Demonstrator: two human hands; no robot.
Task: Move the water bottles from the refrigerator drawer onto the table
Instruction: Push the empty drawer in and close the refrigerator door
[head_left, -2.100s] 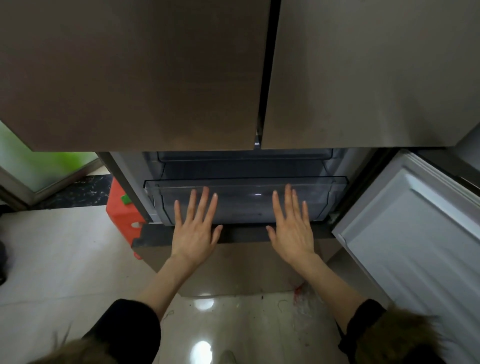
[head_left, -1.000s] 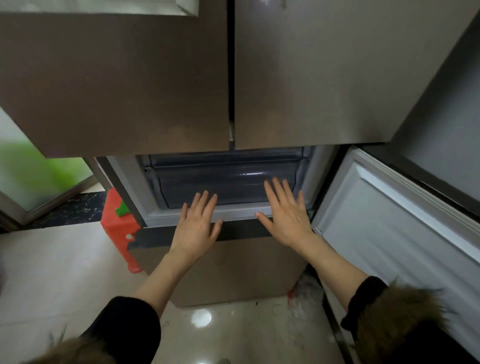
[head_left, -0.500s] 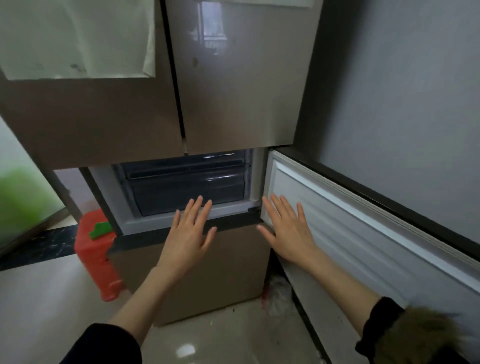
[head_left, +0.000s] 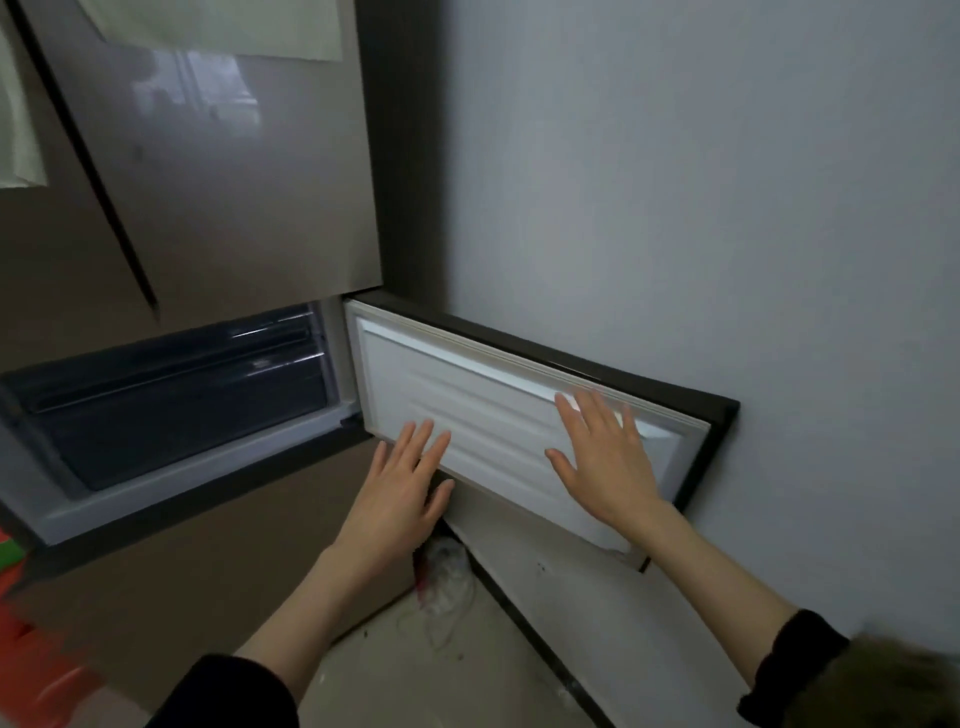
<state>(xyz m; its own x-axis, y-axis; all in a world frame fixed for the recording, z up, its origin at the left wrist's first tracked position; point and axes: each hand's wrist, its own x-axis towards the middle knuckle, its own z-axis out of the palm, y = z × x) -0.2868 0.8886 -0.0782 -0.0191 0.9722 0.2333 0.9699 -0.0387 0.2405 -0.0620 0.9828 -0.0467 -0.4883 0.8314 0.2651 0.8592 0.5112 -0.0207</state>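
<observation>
The refrigerator's dark drawer (head_left: 171, 400) sits pushed back inside its open compartment, and I see no water bottle in it. The compartment's small door (head_left: 498, 415) stands swung open to the right, its white ribbed inner face toward me. My right hand (head_left: 602, 457) lies flat with straight fingers on that white face. Near the door's lower left edge hovers my left hand (head_left: 400, 499), fingers straight and spread, holding nothing. No table is in view.
Brown upper fridge doors (head_left: 218, 156) hang overhead with paper sheets (head_left: 223, 26) stuck on them. A grey wall (head_left: 727, 208) runs right behind the open door. A red object (head_left: 31, 649) stands at the lower left, and a crumpled white bag (head_left: 441, 571) lies on the floor.
The drawer has slid back into the fridge. My view has swung right, and both hands have moved from the drawer front over to the open door.
</observation>
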